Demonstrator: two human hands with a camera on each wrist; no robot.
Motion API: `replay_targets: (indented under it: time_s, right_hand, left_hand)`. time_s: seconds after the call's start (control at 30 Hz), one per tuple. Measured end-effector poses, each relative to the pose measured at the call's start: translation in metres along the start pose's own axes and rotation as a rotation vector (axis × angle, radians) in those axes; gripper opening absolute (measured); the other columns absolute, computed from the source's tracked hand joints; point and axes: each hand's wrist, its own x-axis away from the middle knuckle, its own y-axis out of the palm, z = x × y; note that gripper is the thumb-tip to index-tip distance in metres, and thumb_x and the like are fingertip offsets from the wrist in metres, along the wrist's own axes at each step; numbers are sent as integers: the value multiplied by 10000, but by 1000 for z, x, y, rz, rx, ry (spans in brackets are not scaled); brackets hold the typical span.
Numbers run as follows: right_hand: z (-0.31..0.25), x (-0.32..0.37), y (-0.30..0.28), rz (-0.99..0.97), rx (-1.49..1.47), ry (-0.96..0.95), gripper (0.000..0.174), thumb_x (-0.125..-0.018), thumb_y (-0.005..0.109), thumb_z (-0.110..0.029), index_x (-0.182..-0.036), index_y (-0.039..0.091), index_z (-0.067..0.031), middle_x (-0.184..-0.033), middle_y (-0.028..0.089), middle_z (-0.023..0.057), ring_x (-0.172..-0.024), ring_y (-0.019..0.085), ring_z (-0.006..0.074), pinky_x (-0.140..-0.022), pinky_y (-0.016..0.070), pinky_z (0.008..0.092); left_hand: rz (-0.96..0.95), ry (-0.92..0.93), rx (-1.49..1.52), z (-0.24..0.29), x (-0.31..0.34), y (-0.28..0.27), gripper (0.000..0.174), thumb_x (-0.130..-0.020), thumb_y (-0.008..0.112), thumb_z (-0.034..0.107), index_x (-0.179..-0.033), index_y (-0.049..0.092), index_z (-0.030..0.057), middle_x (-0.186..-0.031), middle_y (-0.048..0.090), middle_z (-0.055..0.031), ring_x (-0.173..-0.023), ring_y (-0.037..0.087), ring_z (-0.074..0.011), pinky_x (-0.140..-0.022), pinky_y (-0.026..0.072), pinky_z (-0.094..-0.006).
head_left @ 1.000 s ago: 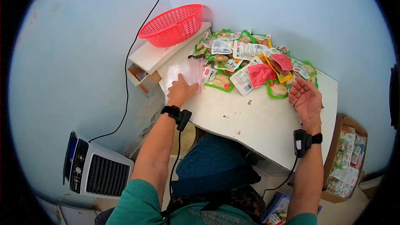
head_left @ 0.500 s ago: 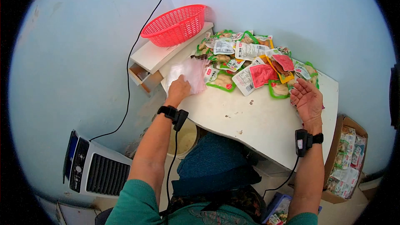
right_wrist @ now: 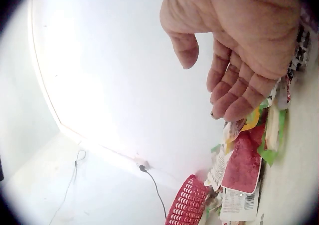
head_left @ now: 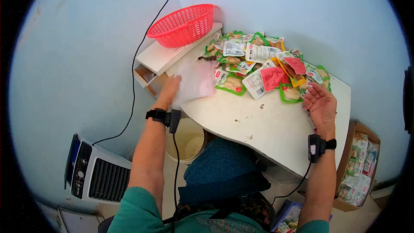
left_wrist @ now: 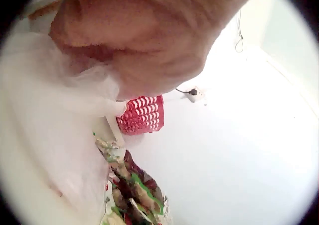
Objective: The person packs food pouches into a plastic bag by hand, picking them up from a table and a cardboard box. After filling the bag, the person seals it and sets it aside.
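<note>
At the left side of the white table, my left hand [head_left: 169, 89] grips the edge of a clear plastic bag [head_left: 195, 80], blurred by motion. In the left wrist view the bag's film [left_wrist: 50, 110] bunches up at the curled fingers. My right hand [head_left: 321, 103] lies palm up with relaxed fingers and nothing in it, beside the right end of a heap of food packets. Nearest to it is a green-edged packet [head_left: 291, 92]. A pink-backed packet [head_left: 274, 78] and a white one with a barcode [head_left: 255, 84] lie at the heap's front.
A red plastic basket [head_left: 183, 28] stands on a white raised shelf [head_left: 161, 58] at the back left. Below the table's left edge is a pale bucket [head_left: 185, 140]. On the right, a cardboard box [head_left: 345, 177] holds more packets. An air cooler [head_left: 101, 172] stands at lower left.
My left hand has moved left and back toward the table's edge, drawing the plastic bag's near side with it. The right hand has stayed almost still.
</note>
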Motion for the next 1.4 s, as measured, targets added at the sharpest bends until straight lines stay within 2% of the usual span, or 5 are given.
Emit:
replay_targets:
  time_s: [0.1, 0.5, 1.0, 1.1, 1.4]
  right_hand:
    - [-2, 2, 3, 27, 22, -10, 309, -925, 570, -230, -1092, 626, 24, -912, 688, 125, -782, 676, 248, -698, 567, 346]
    - [-5, -2, -10, -4, 59, -43, 339, -954, 527, -242, -1124, 632, 31, -958, 696, 125, -804, 673, 242, -727, 567, 362]
    - [-6, -4, -16, -35, 70, -23, 336, -959, 514, -238, -1145, 623, 20, -972, 699, 129, -838, 675, 243, -763, 566, 371]
    - [-7, -6, -19, -40, 70, -22, 342, -958, 509, -237, -1150, 619, 23, -973, 700, 129, -841, 678, 245, -766, 565, 375]
    - [-6, -5, -20, -25, 82, -30, 346, -957, 509, -253, -1146, 624, 13, -984, 694, 119, -842, 667, 236, -741, 554, 358]
  left_hand:
    - [-35, -104, 198, -12, -10, -24, 408, -890, 555, 357, -1085, 628, 5, -906, 633, -88, -768, 580, -218, -669, 448, -376]
    - [4, -324, 763, -52, 4, -68, 407, -995, 483, 263, -1310, 504, 5, -1230, 613, -108, -1066, 616, -247, -927, 500, -394]
    - [159, -87, 756, -51, 31, -54, 495, -922, 631, 203, -1339, 478, -16, -1243, 600, -134, -1094, 600, -262, -954, 472, -383]
    - [264, -249, 796, -73, 19, -59, 528, -954, 579, 291, -1358, 451, -25, -1277, 579, -133, -1128, 577, -268, -975, 453, -391]
    - [221, -35, 1509, -83, 76, -27, 874, -910, 434, 688, -1463, 309, 23, -1474, 387, -131, -1332, 393, -279, -1089, 343, -430]
